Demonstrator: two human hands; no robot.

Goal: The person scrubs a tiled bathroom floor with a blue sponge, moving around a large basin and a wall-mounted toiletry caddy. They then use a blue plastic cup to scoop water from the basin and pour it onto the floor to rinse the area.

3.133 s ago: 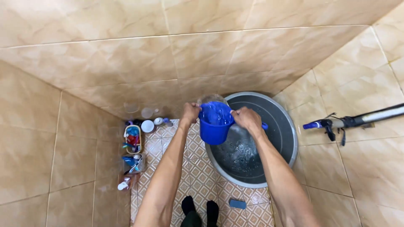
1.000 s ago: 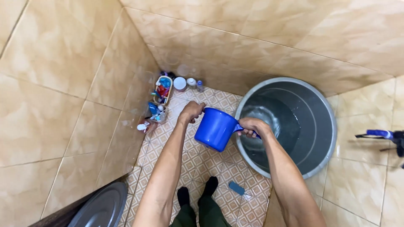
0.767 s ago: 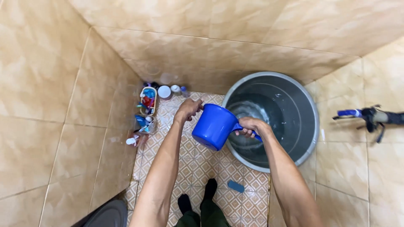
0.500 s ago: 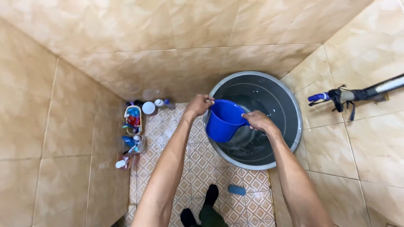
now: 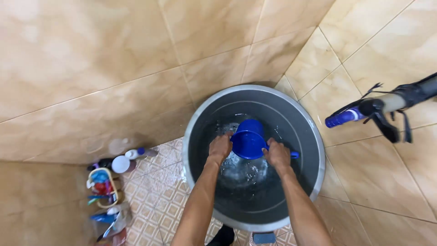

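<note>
- Blue dipper sits low inside the grey tub, over rippling water.
- Left hand fingers curl on the dipper's rim.
- Right hand fingers wrap its handle.

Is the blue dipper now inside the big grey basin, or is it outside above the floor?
Inside. The dipper is down within the basin rim, at the splashing water, with the left hand and right hand on it.

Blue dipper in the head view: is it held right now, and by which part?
Yes. Both hands hold the blue dipper inside the grey tub: the left hand grips its rim, the right hand its handle.
</note>
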